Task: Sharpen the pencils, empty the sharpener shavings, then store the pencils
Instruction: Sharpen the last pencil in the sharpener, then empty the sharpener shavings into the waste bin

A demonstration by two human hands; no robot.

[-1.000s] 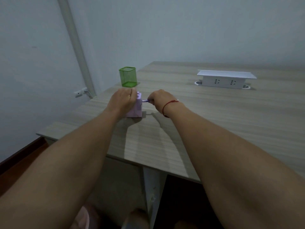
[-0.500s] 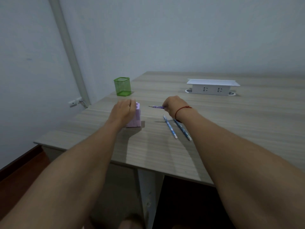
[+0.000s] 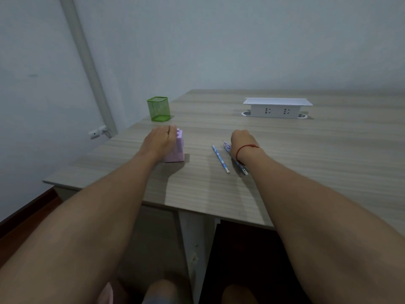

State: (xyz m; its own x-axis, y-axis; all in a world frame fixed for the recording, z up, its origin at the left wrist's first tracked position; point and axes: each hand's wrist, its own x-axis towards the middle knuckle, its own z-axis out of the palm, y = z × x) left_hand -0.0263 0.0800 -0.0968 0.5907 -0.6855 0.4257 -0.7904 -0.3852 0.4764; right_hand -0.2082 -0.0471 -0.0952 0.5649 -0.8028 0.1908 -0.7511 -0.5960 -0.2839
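Observation:
A pink block-shaped sharpener (image 3: 178,150) stands on the wooden desk (image 3: 306,154), and my left hand (image 3: 161,140) grips it from the left. One blue pencil (image 3: 220,159) lies flat to its right. A second blue pencil (image 3: 242,168) lies partly under my right wrist. My right hand (image 3: 242,139) is closed around a purple pencil (image 3: 227,146), held low against the desk beside the second blue pencil, with only its tip end showing. An empty green mesh pencil cup (image 3: 158,109) stands at the desk's far left.
A white raised socket box (image 3: 276,108) sits at the back of the desk. The desk's near edge (image 3: 208,212) runs diagonally below my forearms. A wall pipe (image 3: 87,64) and a wall socket (image 3: 96,132) are off the desk's left side.
My right hand drew the purple pencil out of the sharpener, carried it right and lowered it to the desk by the two blue pencils. My left hand stayed on the sharpener.

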